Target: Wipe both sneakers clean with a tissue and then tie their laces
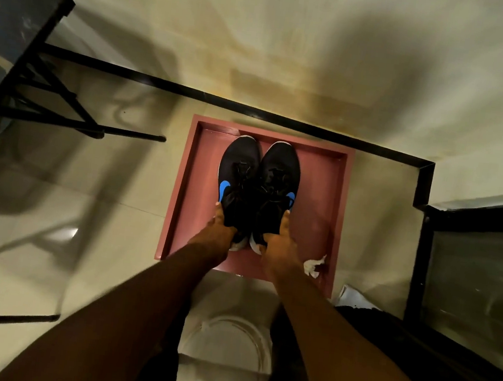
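Two black sneakers with blue side marks stand side by side, toes pointing away, on a pink tray on the floor: the left sneaker (pixel 237 169) and the right sneaker (pixel 280 175). Their dark laces are hard to make out. My left hand (pixel 218 233) grips the heel end of the left sneaker. My right hand (pixel 278 244) grips the heel end of the right one. A crumpled white tissue (pixel 313 266) lies on the tray (pixel 319 192) just right of my right wrist.
A black table (pixel 7 27) with metal legs stands at the left. A dark glass-fronted cabinet (pixel 474 274) is at the right. A black skirting strip (pixel 254 108) runs along the wall behind the tray. A white round stool (pixel 228 342) sits below my arms.
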Demonstrator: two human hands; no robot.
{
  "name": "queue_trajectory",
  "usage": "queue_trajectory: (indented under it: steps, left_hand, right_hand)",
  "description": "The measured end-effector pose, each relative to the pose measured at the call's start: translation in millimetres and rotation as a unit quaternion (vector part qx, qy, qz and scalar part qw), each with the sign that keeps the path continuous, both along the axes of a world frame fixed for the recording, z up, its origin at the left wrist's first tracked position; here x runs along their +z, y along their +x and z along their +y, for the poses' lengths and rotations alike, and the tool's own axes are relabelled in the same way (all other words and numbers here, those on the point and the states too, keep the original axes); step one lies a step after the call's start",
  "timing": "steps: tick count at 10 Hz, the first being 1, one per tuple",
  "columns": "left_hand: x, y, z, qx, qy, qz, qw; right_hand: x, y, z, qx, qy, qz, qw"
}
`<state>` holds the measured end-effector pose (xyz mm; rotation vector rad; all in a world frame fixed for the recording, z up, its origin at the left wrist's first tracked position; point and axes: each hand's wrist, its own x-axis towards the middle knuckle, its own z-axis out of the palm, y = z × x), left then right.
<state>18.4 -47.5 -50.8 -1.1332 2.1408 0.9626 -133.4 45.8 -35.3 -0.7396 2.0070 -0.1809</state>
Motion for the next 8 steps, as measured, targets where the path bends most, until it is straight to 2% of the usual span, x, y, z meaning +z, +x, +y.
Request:
queue_trajectory:
  steps: [1,2,3,4,5,7,8]
  left_hand:
    - [7.4,-5.0,3.2,-0.013,-0.01,-0.02,1.0]
    - [13.8,-8.3,5.0,-0.035,-0.007,-0.048,0.998]
    - [16.5,-6.3,2.7,-0.054,-0.004,-0.057,0.997]
    - [20.2,-1.9,4.2,-0.067,-0.012,-0.046,0.997]
    - [39.8,6.3,8.8,-0.079,-0.036,-0.024,0.996]
    - [110.2,17.1,16.7,-0.119,-0.148,-0.015,0.982]
    - [140.7,21.9,14.7,-0.145,-0.237,0.079,0.957]
  right_hand:
    - [7.7,0.2,-6.4,-0.08,0.005,-0.042,0.996]
    - [8.8,-1.1,-10.7,-0.076,0.018,-0.048,0.996]
    - [8.9,-6.8,-7.5,0.087,0.033,-0.008,0.996]
    - [20.3,-7.2,0.9,0.158,0.03,0.036,0.986]
    - [42.1,-6.6,13.3,0.173,0.012,0.059,0.983]
    - [115.1,-4.1,26.2,0.158,-0.007,0.115,0.981]
    - [158.0,-6.4,26.0,0.167,-0.035,0.149,0.974]
